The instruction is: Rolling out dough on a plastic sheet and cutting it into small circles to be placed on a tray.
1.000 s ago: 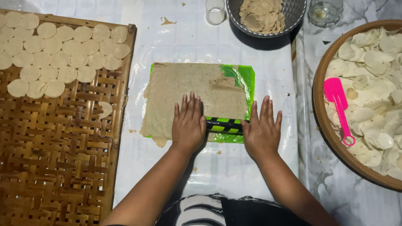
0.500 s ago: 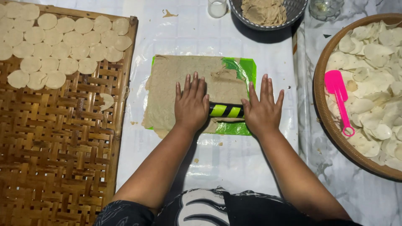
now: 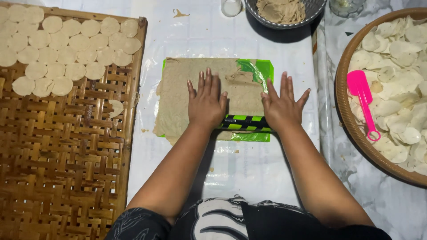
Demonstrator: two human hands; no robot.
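Head view: your left hand (image 3: 205, 103) and right hand (image 3: 280, 106) lie flat, fingers spread wide, palms pressing down on a green-and-black striped roller (image 3: 246, 122); neither hand is curled around it. The roller lies crosswise over the near edge of a thin beige dough sheet (image 3: 202, 89), which sits on a green plastic sheet (image 3: 262, 69) (wrinkled at its far right corner). To your left, a woven bamboo tray (image 3: 62, 169) carries rows of round dough discs (image 3: 66, 42). To your right, a round basket (image 3: 344, 120) holds pale discs and a pink scoop (image 3: 362, 95). A metal bowl (image 3: 311, 9) of dough stands beyond.
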